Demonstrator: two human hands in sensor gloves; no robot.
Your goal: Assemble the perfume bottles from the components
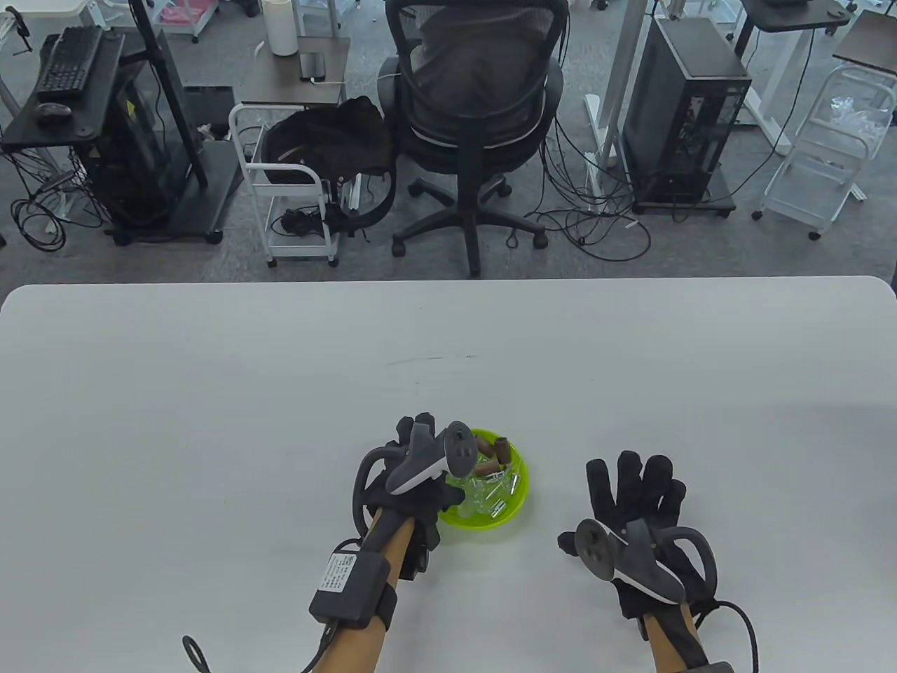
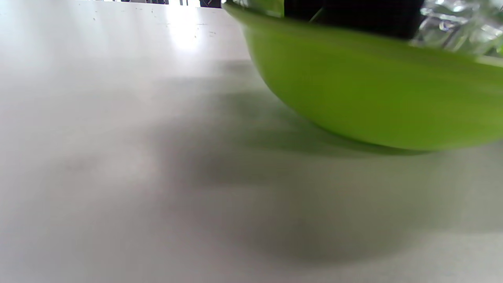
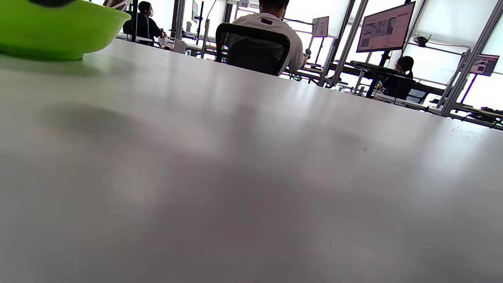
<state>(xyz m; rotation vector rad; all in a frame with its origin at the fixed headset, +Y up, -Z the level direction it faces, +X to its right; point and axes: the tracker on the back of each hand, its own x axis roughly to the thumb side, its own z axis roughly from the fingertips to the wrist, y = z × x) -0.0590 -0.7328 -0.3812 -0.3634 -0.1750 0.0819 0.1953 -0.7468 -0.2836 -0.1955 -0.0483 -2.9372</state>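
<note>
Green bowl (image 1: 517, 468) sits on the white table (image 1: 448, 350), near edge, a little left of centre, holding the loose perfume-bottle parts: brown cylindrical caps (image 1: 495, 452) toward the far side, small silver sprayer pieces (image 1: 506, 491) on the right, clear glass bottles (image 1: 476, 494) heaped in the middle. Parts lie jumbled, long axes pointing every which way, so no single orientation to count on. Nothing assembled is in sight; judged to be the very start, first pick not yet made. Left hand (image 1: 420, 477) is at the bowl's left rim, reaching over it; tracker covers most of the hand from above. The left wrist view shows only the bowl's outer wall close up, with a dark gloved shape over the rim and glass glinting at the top right. Whether the fingers are curled on a part or merely hovering, cannot tell. Right hand (image 1: 641, 505) lies well apart, to the right of the bowl, palm down, fingers spread and straight, holding nothing; seems to rest on or just above the table. Its wrist view shows the bowl off at the left edge. Key relation: the bowl is directly under the left hand's fingers and lies to the left of the right hand, with bare table between. Left hand is plainly the nearer, so the first pick likely falls to it. Risk: glass bottles tangled together, one may drag out another.
</note>
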